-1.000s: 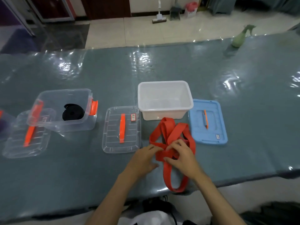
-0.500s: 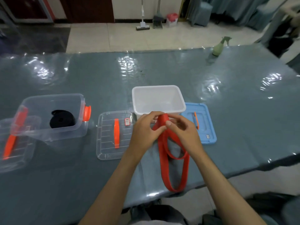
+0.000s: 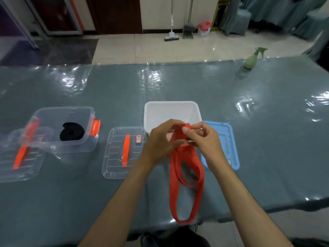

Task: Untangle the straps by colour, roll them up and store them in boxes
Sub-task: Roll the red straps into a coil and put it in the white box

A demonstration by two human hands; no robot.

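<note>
Red strap (image 3: 185,168) top end hidden between hands; both left hand (image 3: 160,139) and right hand (image 3: 204,139) pinch it before white box (image 3: 171,111). Loops hang past tabletop (image 3: 249,122) edge. Grip barely changed since half-second earlier.

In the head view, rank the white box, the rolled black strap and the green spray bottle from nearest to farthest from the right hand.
From the right hand:
1. White box, just behind the hands, centre of the table.
2. Rolled black strap, inside the clear box to the left.
3. Green spray bottle, at the table's far right edge.
</note>
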